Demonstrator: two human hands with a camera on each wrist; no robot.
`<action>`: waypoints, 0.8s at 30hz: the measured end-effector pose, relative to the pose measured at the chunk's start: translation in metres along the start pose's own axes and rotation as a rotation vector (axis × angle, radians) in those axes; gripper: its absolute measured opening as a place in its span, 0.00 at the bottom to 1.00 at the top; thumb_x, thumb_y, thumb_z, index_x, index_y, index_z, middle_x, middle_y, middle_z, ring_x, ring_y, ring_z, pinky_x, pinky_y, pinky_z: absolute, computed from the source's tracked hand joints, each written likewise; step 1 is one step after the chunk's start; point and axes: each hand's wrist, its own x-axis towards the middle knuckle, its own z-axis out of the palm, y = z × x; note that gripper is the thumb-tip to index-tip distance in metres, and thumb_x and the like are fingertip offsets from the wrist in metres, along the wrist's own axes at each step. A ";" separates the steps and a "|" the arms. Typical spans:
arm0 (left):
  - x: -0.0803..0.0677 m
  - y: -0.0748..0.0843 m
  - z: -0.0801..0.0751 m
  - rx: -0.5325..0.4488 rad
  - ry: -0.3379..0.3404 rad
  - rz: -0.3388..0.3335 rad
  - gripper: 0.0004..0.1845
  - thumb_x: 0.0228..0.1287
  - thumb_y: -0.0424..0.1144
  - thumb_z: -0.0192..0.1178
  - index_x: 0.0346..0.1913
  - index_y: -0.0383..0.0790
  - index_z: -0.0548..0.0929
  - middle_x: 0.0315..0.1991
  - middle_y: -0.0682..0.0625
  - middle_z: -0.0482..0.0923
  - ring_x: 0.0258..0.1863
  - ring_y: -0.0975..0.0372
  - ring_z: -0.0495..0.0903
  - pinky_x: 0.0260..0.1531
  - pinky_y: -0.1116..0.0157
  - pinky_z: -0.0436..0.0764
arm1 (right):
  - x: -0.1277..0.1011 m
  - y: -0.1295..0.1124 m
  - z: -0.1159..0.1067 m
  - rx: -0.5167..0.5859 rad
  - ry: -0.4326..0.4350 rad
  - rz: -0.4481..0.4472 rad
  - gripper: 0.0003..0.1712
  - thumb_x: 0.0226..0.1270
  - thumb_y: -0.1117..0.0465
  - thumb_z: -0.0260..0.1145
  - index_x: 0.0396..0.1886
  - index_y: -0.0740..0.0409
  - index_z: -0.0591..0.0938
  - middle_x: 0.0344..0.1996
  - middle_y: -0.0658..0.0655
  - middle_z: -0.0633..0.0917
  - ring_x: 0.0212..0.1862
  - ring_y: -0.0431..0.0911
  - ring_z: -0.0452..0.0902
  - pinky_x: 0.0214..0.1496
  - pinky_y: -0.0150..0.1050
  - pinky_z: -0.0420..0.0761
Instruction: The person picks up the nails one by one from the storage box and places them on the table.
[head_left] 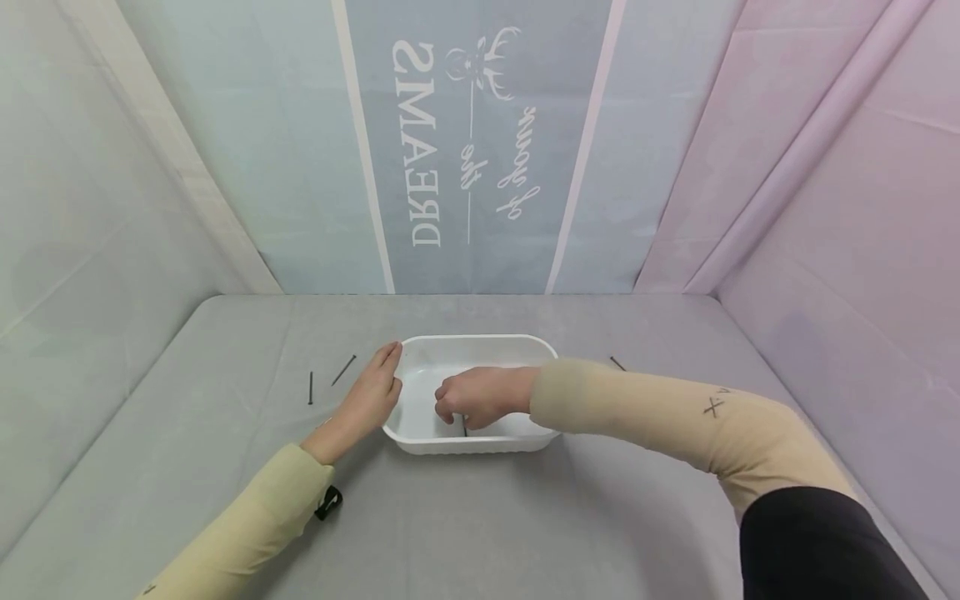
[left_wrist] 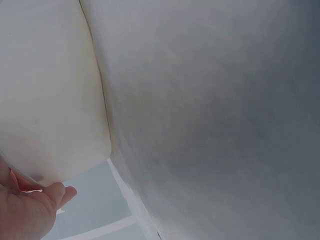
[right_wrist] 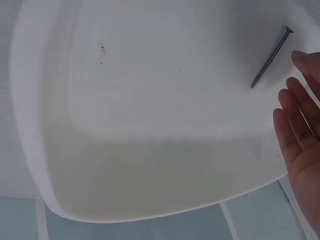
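Observation:
A white rectangular plastic basin point(head_left: 472, 445) stands on the grey surface. My left hand point(head_left: 366, 397) holds its left rim, also seen at the lower edge of the left wrist view. Inside the basin, the right hand point(head_left: 480, 395) hangs over the floor with its fingers pointing down. A dark metal nail point(right_wrist: 271, 57) lies there, close to the right thumb and fingertips point(right_wrist: 283, 117). The right wrist view shows a gap between these fingers and the nail, and they hold nothing.
Left of the basin lie two more nails, one upright in the picture point(head_left: 311, 388) and one slanted point(head_left: 343, 370). Another nail point(head_left: 617, 363) shows partly behind the right sleeve. A small black clip point(head_left: 328, 503) sits at the left sleeve. Fabric walls point(head_left: 480, 267) enclose the surface.

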 end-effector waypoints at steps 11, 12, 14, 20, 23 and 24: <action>0.000 0.000 -0.001 0.001 -0.015 -0.005 0.27 0.63 0.26 0.45 0.64 0.21 0.57 0.64 0.31 0.57 0.63 0.44 0.59 0.60 0.51 0.65 | 0.006 0.000 0.007 -0.015 -0.027 -0.040 0.14 0.47 0.73 0.65 0.34 0.54 0.82 0.33 0.47 0.78 0.35 0.39 0.71 0.37 0.29 0.75; 0.000 0.000 -0.001 0.000 -0.016 -0.006 0.27 0.63 0.26 0.45 0.64 0.21 0.57 0.64 0.31 0.57 0.63 0.44 0.59 0.60 0.51 0.65 | 0.007 0.000 0.008 -0.015 -0.026 -0.046 0.13 0.47 0.72 0.65 0.33 0.54 0.82 0.32 0.47 0.77 0.34 0.39 0.71 0.37 0.29 0.75; 0.000 0.000 -0.001 0.000 -0.017 -0.006 0.27 0.63 0.26 0.45 0.64 0.21 0.57 0.64 0.31 0.57 0.63 0.44 0.59 0.60 0.51 0.65 | 0.008 0.000 0.009 -0.012 -0.023 -0.056 0.12 0.47 0.72 0.66 0.32 0.54 0.82 0.31 0.46 0.76 0.32 0.39 0.70 0.35 0.28 0.75; 0.000 0.001 -0.001 0.002 -0.017 -0.010 0.27 0.63 0.26 0.45 0.64 0.21 0.57 0.64 0.31 0.57 0.63 0.44 0.59 0.60 0.51 0.65 | 0.011 0.001 0.012 -0.005 -0.022 -0.055 0.08 0.50 0.70 0.66 0.28 0.53 0.81 0.26 0.45 0.74 0.29 0.38 0.69 0.32 0.27 0.73; 0.000 0.001 -0.001 0.008 -0.012 -0.011 0.26 0.63 0.26 0.45 0.64 0.21 0.57 0.64 0.31 0.57 0.63 0.44 0.60 0.60 0.51 0.66 | 0.011 0.002 0.012 0.008 -0.022 -0.054 0.06 0.51 0.70 0.64 0.26 0.54 0.80 0.24 0.44 0.72 0.28 0.37 0.67 0.31 0.26 0.71; 0.000 0.001 -0.001 0.011 -0.011 -0.011 0.26 0.62 0.26 0.45 0.64 0.21 0.57 0.64 0.31 0.57 0.63 0.44 0.60 0.60 0.51 0.66 | 0.011 0.002 0.013 0.015 -0.020 -0.056 0.06 0.51 0.70 0.64 0.25 0.55 0.79 0.23 0.44 0.72 0.27 0.37 0.67 0.30 0.26 0.70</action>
